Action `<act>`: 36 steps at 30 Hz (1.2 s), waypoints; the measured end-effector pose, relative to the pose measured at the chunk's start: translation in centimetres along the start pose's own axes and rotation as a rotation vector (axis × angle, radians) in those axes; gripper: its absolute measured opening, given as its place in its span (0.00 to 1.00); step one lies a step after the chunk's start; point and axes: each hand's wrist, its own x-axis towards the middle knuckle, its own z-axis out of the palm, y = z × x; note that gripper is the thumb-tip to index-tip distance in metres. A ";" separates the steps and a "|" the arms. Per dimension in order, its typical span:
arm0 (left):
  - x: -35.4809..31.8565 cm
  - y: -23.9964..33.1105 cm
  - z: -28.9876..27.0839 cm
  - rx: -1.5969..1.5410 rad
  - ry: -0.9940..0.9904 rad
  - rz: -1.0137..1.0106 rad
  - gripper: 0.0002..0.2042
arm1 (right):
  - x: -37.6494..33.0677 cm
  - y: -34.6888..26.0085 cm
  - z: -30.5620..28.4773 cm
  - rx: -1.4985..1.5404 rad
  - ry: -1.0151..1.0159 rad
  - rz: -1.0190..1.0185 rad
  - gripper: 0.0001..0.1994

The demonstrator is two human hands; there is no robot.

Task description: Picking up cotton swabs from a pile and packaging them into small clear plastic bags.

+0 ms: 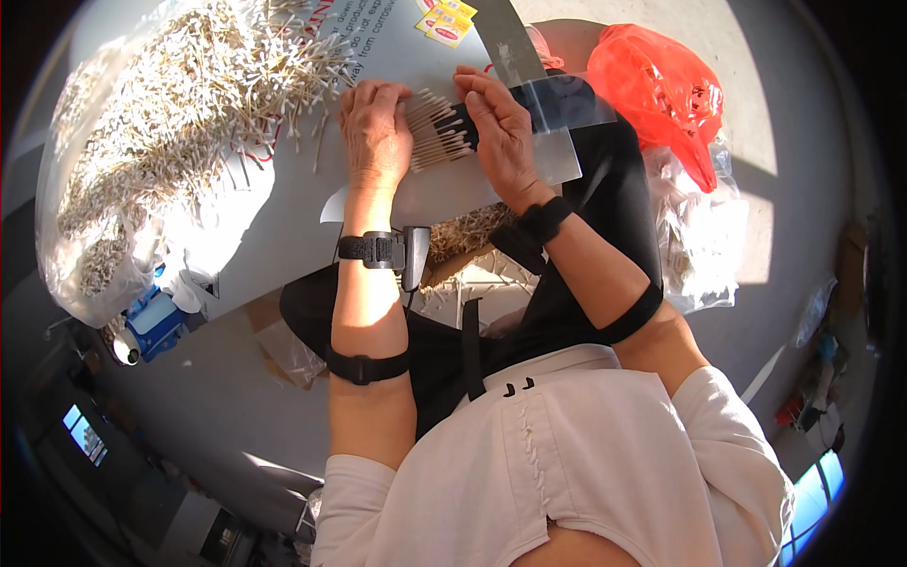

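Observation:
A loose row of cotton swabs (440,134) lies on the grey table board between my two hands. My left hand (376,132) rests at the left end of this row, its fingers bent and pressed together. What is under those fingers is hidden. Beside the row's right ends is my right hand (503,128), fingers stretched and the thumb a little apart, holding nothing that I can see. A dark patch shows among the right ends of the swabs. Just right of my right hand, a clear plastic sheet (572,102) overhangs the board's edge.
A big clear bag (59,203) spills a heap of cotton swabs (203,90) at the left. Small yellow cards (446,23) lie at the far edge. To the right are a red plastic bag (657,90) and clear bags (699,236). More swabs (468,231) show below the board.

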 end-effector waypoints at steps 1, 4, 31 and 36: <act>-0.2 0.3 0.0 0.000 0.000 0.000 0.07 | -0.1 0.0 0.1 0.023 0.000 0.007 0.10; -1.1 0.9 -0.1 -0.048 -0.058 -0.032 0.09 | -0.2 0.1 0.1 0.042 0.001 0.012 0.11; -5.4 2.8 0.5 -0.829 0.304 -0.351 0.29 | 0.0 0.1 0.2 0.200 0.029 0.063 0.17; -5.9 4.3 -0.1 0.211 -0.220 -0.048 0.40 | -0.1 -0.4 -0.4 0.207 0.005 0.127 0.17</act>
